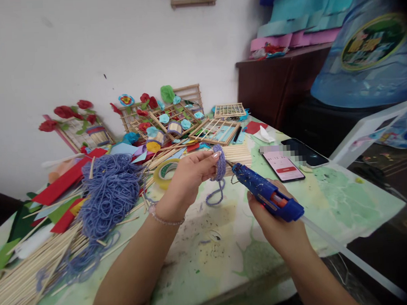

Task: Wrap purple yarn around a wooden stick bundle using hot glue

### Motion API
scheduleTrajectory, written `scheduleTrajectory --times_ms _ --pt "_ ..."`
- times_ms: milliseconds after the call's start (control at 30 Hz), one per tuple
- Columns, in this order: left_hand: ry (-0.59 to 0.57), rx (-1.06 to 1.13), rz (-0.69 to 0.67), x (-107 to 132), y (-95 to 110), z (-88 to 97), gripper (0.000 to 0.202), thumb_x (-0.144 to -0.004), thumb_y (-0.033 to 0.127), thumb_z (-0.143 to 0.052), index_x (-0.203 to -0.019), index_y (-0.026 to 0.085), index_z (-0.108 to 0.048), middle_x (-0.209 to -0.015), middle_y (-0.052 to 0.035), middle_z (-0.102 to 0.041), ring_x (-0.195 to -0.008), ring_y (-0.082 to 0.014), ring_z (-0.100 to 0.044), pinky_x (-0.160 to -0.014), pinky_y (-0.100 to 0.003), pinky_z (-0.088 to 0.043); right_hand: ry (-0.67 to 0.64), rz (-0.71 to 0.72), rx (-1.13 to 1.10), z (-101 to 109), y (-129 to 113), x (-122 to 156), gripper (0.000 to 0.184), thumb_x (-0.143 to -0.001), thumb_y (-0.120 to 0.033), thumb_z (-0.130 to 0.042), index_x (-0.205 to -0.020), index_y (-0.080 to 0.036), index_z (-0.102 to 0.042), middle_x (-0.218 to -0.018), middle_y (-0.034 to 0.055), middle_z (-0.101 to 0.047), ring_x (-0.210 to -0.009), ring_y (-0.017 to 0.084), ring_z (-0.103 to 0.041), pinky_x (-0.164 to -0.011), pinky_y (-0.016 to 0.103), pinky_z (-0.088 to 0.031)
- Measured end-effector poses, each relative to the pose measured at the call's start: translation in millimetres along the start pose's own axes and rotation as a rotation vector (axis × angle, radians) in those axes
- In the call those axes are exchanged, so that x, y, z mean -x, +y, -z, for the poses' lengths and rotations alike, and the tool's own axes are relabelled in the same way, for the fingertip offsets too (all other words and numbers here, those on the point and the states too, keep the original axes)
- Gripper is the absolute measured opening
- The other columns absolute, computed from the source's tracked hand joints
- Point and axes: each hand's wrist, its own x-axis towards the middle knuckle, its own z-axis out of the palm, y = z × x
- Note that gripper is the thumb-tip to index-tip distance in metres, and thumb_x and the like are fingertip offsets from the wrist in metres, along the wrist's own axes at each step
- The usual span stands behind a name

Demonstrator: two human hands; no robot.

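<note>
Left hand closed on purple yarn band, right hand around blue glue gun

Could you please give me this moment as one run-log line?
left hand: holding purple yarn piece | right hand: gripping blue glue gun, nozzle toward yarn piece | nearby: yarn pile, tape roll, lit phone
</note>
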Motion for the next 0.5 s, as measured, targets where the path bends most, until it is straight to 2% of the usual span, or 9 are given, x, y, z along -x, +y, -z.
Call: scheduleTrajectory --times_ms 300,500 --pt "-0.001 0.02 0.0 0.6 0.5 -0.2 0.028 -0.062 0.034 -0.082 -0.076 0.013 -0.069 -0.072 -0.0027 -0.07 -0.061 -0.0107 -0.062 -0.064 -0.025 -0.05 -0.016 0.001 -0.002 0.0 1.9 -1.3 0.022 -0.075 -0.025 -0.054 -0.059 -0.023 -0.039 -0.059 -0.0015 -0.046 -0.065 0.018 -0.049 -0.061 0.032 -0.038" --pt "0.033 0.022 0.001 -1.1 -0.4 1.6 0.023 -0.066 0.031 -0.08 -0.074 0.014 -0.066 -0.066 0.0001 -0.066 -0.055 -0.0076 -0.058 -0.061 -0.022 -0.047 -0.02 -0.002 0.001 -0.1 2.0 -1.1 0.021 -0.074 -0.026 -0.054 -0.059 -0.023 -0.039 -0.059 -0.0015 -0.045 -0.065 0.018 -0.049 -0.06 0.032 -0.037"
